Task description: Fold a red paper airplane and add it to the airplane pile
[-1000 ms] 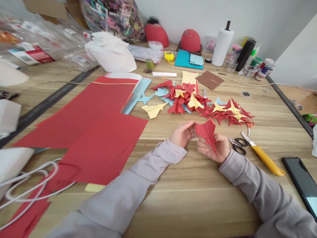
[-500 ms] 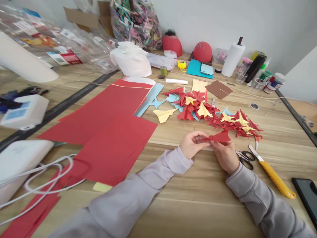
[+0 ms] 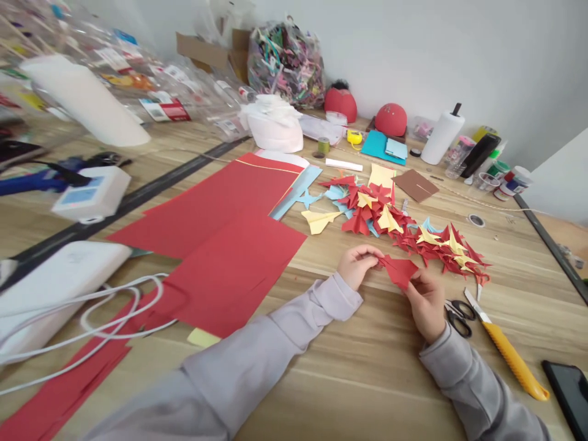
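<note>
A small folded red paper (image 3: 400, 270) is held between both hands above the wooden table. My left hand (image 3: 358, 266) pinches its narrow left end. My right hand (image 3: 427, 300) grips its wider right side between thumb and fingers. Just beyond the hands lies a heap of folded paper planes (image 3: 367, 205), mostly red, with some yellow and light blue. One yellow plane (image 3: 320, 222) rests at the heap's left. Large red sheets (image 3: 239, 269) overlap on the table to the left of my left hand.
Black-handled scissors (image 3: 459, 318), a yellow-handled knife (image 3: 514, 358) and a dark phone (image 3: 567, 392) lie at the right. White cables (image 3: 110, 334) loop over red strips at the left. Bottles and jars (image 3: 487, 159) stand at the back right.
The view has shifted, so the table items appear farther right and lower. The red paper's wide face now shows more, and my right hand's fingers sit lower at its edge.
</note>
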`<state>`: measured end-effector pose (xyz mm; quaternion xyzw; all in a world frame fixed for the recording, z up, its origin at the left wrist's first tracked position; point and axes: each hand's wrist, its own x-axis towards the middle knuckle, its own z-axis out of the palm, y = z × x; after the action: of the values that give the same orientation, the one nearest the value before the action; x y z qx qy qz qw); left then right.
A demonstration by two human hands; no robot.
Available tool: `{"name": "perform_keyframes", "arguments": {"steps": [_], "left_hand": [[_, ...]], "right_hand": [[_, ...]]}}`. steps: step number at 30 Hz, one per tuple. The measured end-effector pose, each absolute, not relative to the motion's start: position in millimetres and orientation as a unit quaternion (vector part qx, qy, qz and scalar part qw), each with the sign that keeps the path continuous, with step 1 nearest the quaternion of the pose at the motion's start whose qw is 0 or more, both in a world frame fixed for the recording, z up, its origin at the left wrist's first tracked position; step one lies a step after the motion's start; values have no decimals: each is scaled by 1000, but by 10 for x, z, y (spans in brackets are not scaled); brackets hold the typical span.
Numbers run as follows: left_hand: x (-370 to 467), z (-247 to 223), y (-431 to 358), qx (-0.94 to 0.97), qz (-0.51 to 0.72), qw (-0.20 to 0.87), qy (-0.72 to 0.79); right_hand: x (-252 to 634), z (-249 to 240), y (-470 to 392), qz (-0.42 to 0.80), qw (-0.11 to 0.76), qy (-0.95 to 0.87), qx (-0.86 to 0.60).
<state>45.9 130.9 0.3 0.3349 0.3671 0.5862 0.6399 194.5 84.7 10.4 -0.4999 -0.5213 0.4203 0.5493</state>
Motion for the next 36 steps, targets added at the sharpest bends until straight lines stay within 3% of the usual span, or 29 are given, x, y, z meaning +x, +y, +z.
{"name": "perform_keyframes", "arguments": {"steps": [2,7,12,16,27,36], "left_hand": [[459,3,1345,296,616,631,368],[455,13,1417,198,688,577,394],[465,17,1400,222,682,572,399],[447,31,1384,242,674,567,408],[500,-72,1413,316,636,518,477],[-53,170,1767,491,558,297,600]], "right_hand": [[1936,108,822,383,514,-547,-539],[1818,188,918,266,519,-549,-599],[1447,376,1456,289,555,-523,-579],[1195,384,1789,382,579,-440,-570],[1977,-154,975,319,505,-535,-598],[2052,-198,983,351,501,-543,-575]]}}
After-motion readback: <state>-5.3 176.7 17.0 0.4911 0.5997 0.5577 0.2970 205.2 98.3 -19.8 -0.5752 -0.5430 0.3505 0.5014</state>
